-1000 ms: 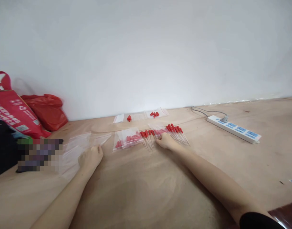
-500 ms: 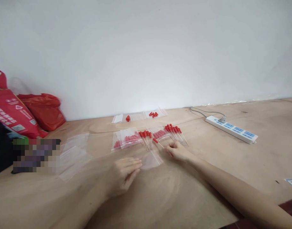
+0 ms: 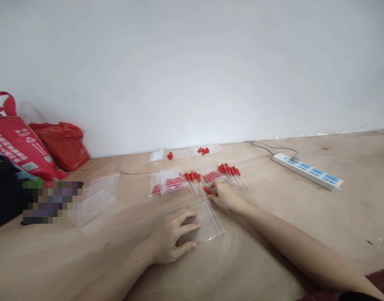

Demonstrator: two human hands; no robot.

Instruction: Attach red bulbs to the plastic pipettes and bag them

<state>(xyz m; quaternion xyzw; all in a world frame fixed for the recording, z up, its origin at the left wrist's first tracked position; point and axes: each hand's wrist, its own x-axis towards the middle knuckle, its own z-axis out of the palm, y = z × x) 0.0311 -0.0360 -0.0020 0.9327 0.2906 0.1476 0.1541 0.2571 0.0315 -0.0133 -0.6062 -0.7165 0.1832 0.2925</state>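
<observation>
My left hand (image 3: 176,236) lies with its fingers spread on a clear zip-lock bag (image 3: 207,223). At the bag's far edge, my right hand (image 3: 225,196) pinches a dropper with a red rubber bulb (image 3: 207,190); its thin stem is mostly hidden by the hand. Just beyond are a small row of red-bulbed droppers (image 3: 193,177) and a larger row of droppers (image 3: 231,171), stems pointing toward me. Between these rows sits a filled zip-lock bag (image 3: 213,176). More filled bags (image 3: 173,182) of droppers overlap to the left.
Near the wall are loose red bulbs (image 3: 203,150), another small red cluster (image 3: 170,155) and pale thin stems (image 3: 183,153). Flat clear bags (image 3: 99,205) lie at left, by a red plastic bag (image 3: 62,144). A white power strip (image 3: 308,171) with a plugged-in cord stands at right.
My right hand has moved slightly left and farther from me, covering the dropper's stem. My left hand has shifted right onto the clear bag, its fingers spreading.
</observation>
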